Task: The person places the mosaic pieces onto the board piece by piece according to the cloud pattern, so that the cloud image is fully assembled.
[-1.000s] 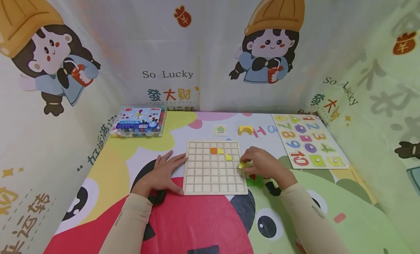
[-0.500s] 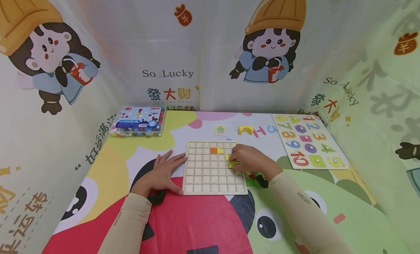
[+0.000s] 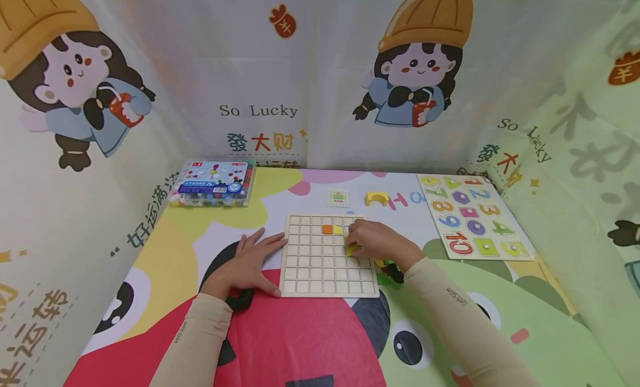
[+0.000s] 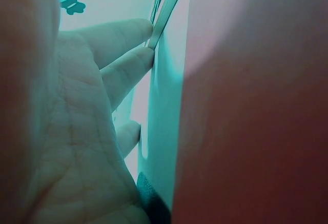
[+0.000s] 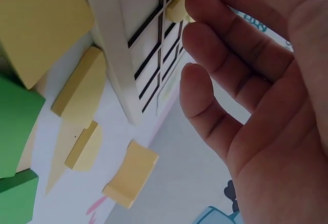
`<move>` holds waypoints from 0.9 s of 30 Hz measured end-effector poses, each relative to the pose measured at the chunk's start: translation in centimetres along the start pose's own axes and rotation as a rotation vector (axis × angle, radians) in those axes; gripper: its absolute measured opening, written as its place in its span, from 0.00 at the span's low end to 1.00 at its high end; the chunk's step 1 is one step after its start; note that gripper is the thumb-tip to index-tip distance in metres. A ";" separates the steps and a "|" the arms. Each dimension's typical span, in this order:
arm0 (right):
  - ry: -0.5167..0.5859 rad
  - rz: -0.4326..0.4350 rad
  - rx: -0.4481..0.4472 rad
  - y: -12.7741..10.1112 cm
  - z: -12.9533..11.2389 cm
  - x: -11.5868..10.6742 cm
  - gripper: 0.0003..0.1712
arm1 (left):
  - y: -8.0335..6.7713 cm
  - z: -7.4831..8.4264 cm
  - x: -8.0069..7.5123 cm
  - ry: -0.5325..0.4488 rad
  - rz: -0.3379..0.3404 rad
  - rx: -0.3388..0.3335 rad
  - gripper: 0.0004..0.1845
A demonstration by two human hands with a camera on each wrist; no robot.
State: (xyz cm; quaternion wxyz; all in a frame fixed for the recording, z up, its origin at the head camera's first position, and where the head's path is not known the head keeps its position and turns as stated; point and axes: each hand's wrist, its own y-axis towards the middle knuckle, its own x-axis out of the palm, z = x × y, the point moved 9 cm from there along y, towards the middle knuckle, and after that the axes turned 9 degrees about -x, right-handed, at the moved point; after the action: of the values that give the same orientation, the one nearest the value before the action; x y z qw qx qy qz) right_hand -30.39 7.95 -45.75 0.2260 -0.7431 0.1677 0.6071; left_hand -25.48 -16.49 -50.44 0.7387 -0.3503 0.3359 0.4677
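The left hand lies flat, fingers straight, against the square wooden grid board's left edge. The right hand pinches one yellow wooden tile over the board's right columns; two tiles, orange and yellow, sit placed.

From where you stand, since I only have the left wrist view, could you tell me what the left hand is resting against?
Observer: The left hand lies flat, fingers straight, against the left edge of the wooden grid board.
Operator: Thank you. What is the right hand doing?
Observer: The right hand pinches a yellow piece over the right side of the board.
Operator: Are any pieces in the grid?
Observer: Yes, an orange square and a yellow square sit side by side in the second row from the far edge.
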 end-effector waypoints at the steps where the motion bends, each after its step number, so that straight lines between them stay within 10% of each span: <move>1: 0.003 -0.004 0.002 0.1 0.0 0.0 0.10 | 0.0 0.0 0.0 0.002 -0.001 0.000 0.67; 27: 0.072 0.045 0.062 -0.2 0.2 0.2 0.13 | 0.0 -0.2 -0.1 -0.018 -0.009 0.004 0.66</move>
State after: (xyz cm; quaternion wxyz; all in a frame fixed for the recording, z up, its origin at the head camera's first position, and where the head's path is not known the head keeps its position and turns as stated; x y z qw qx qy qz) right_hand -30.36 8.26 -45.99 0.2291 -0.7530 0.2114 0.5795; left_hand -25.55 -16.69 -50.41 0.7445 -0.3460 0.3287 0.4669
